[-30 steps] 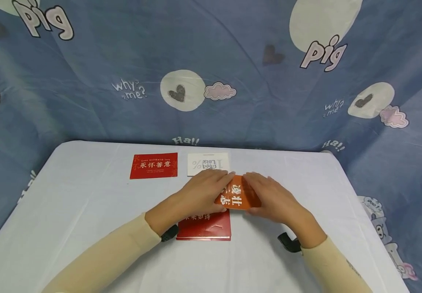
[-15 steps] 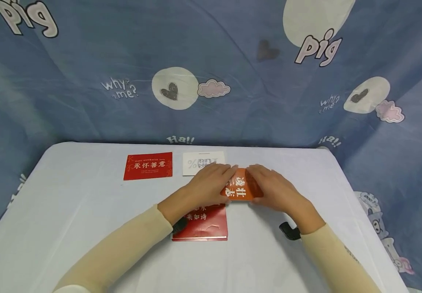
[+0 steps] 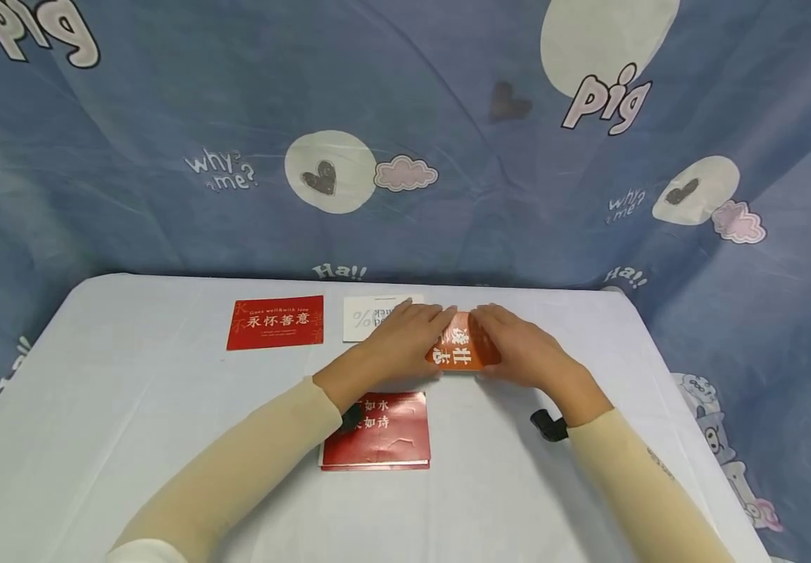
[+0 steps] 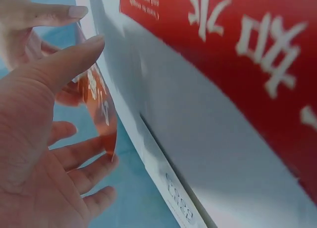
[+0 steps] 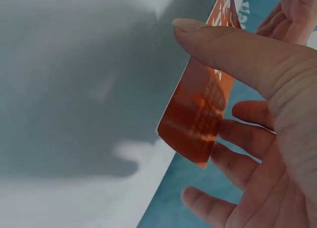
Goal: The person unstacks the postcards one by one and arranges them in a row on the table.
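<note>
An orange card (image 3: 460, 344) with white characters hangs between both hands above the white table. Its left end is held by my left hand (image 3: 405, 338), and its right end by my right hand (image 3: 526, 350). In the left wrist view the card (image 4: 99, 96) curves slightly between the thumb and fingers. The right wrist view has the thumb on the card's (image 5: 190, 124) near edge and fingertips along the far edge. A white card (image 3: 358, 319) reading "Good Luck" lies behind my left hand, partly covered. Closer to me lies a red folded card or small stack (image 3: 380, 442), partly hidden by the left sleeve.
A red card (image 3: 275, 322) with pale characters lies flat at the back left of the white-covered table (image 3: 130, 407). Behind the table hangs a blue patterned cloth (image 3: 250, 102). A black wrist mount (image 3: 549, 426) sits under the right wrist.
Both hands have carried the orange card away from me, clear of the red card in front. The left hand now covers more of the white card. The view has shifted slightly.
</note>
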Demonstrator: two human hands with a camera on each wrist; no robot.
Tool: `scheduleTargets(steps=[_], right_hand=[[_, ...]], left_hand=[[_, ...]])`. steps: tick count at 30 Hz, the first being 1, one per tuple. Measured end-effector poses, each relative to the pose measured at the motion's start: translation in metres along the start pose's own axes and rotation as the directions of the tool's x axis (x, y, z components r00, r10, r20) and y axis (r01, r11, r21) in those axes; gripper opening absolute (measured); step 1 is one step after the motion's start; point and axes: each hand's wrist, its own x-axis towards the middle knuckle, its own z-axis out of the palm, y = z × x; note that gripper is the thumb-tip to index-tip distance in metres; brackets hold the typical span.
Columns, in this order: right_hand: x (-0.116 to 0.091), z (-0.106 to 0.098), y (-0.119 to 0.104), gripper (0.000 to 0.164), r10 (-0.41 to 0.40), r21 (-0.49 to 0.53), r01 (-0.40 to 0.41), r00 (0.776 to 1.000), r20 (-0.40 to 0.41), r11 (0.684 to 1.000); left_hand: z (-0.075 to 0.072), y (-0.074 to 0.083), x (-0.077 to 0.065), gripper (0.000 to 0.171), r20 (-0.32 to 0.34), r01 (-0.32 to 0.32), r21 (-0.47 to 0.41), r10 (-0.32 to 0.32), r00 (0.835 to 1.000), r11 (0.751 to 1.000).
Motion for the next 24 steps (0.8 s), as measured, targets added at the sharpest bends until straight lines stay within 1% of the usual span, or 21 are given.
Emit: scheduleTargets(steps=[4,10,15,18,20,24], right_hand=[[0.009,-0.005,0.005,0.086,0.019,-0.022,-0.019,1.0,0.024,1.0],[0.021,-0.008,0.012,0.086,0.065,-0.059,-0.062,0.997,0.052,0.996],[0.031,-0.012,0.02,0.086,0.067,-0.095,-0.061,0.996,0.059,0.994],[0.038,-0.013,0.024,0.087,0.082,-0.097,-0.074,0.993,0.079,0.993],[0.041,-0.014,0.026,0.087,0.098,-0.096,-0.089,0.99,0.098,0.991],[0.047,-0.014,0.029,0.085,0.133,-0.093,-0.122,0.983,0.13,0.988]], left_hand=[[-0.001,-0.003,0.01,0.1,-0.016,-0.002,0.003,0.003,1.0,1.0],[-0.002,-0.006,0.025,0.101,-0.013,0.01,0.027,-0.01,1.0,1.0],[-0.001,-0.01,0.04,0.101,-0.019,0.017,0.056,-0.016,1.0,0.998],[0.0,-0.012,0.047,0.101,-0.019,0.025,0.063,-0.024,1.0,0.998],[0.001,-0.014,0.051,0.101,-0.013,0.032,0.059,-0.031,0.999,0.998],[0.001,-0.014,0.059,0.102,0.014,0.051,0.006,-0.051,0.999,0.999]])
